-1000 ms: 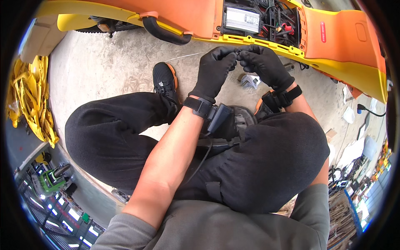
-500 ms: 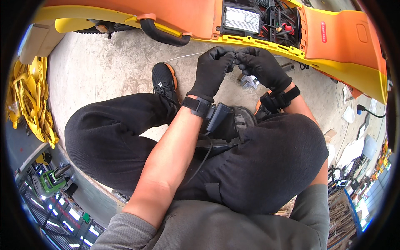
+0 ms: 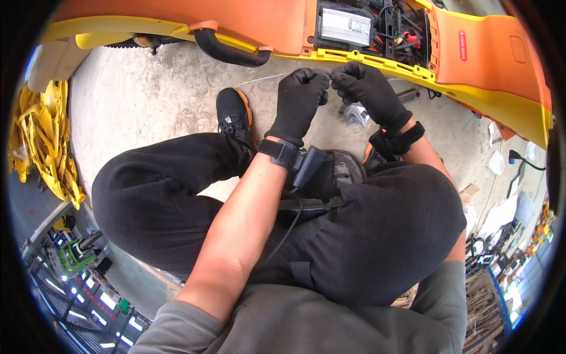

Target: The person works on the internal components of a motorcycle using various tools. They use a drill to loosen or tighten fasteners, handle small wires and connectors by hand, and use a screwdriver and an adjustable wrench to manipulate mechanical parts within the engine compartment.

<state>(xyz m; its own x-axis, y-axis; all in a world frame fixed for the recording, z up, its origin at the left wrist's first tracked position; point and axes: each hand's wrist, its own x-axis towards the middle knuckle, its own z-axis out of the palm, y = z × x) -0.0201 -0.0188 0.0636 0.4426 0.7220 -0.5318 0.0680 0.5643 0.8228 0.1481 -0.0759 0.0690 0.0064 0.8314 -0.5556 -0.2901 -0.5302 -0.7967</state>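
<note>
My left hand (image 3: 298, 106) and right hand (image 3: 368, 94), both gloved and pinched shut on a thin white tie (image 3: 265, 78), had barely shifted, fingertips meeting beside the orange scooter's (image 3: 283, 23) yellow edge; threading seemingly continued.

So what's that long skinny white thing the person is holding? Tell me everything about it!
It is a thin pale strip, like a plastic tie or stiff wire; which one is too fine to tell. It runs nearly level and straight above the grey concrete floor, its free tip pointing to the person's left. Its other end is pinched between the left hand and right hand, both in black gloves, just below the orange and yellow vehicle body.
</note>
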